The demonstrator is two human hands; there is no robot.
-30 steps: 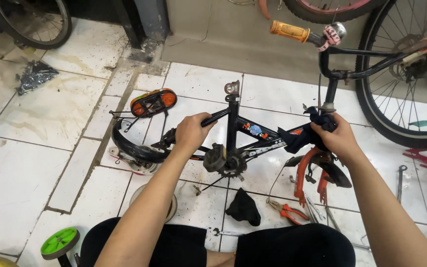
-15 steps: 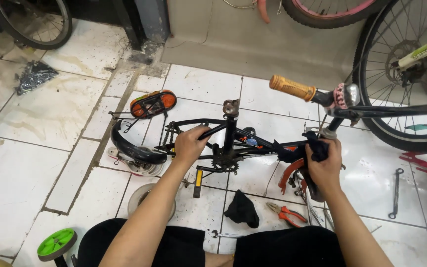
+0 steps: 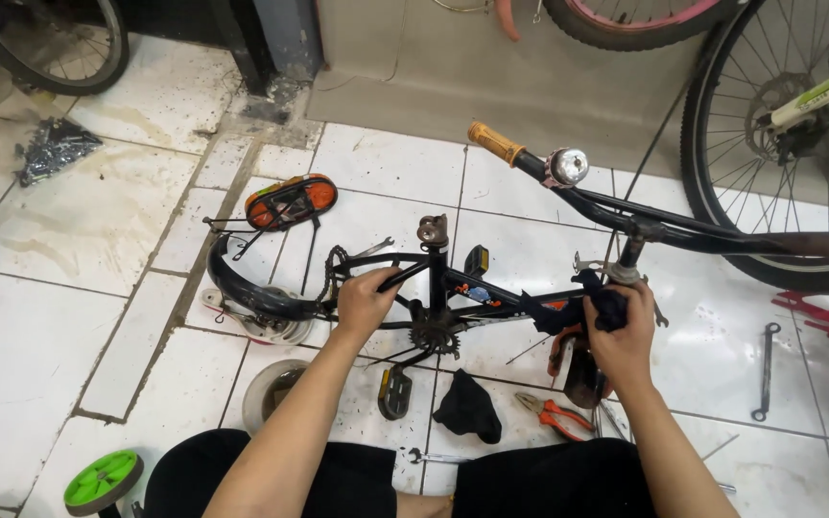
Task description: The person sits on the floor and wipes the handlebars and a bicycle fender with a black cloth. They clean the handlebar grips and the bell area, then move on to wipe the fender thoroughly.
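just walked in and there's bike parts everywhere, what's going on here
A person sits on the tiled floor over a small black bicycle frame lying on its side. The left hand grips a rear frame tube, and the right hand grips the front by the handlebar stem, a dark rag under it. Orange-handled pliers, a wrench and a green wheel lie around.

Floor (image 3: 69,317): white glazed tiles, dirty grout, grime toward the back step. On it, left to right: heap of dark metal scrap (image 3: 50,149) far left; orange bicycle saddle (image 3: 290,201) upside down; green training wheel (image 3: 101,478) at the near edge; white training wheel (image 3: 269,388) flat on a tile; small black bike frame (image 3: 453,288) lying on its side; black cloth (image 3: 469,405); orange-handled pliers (image 3: 554,414) just beside the cloth; a wrench (image 3: 766,369) further right, well apart.
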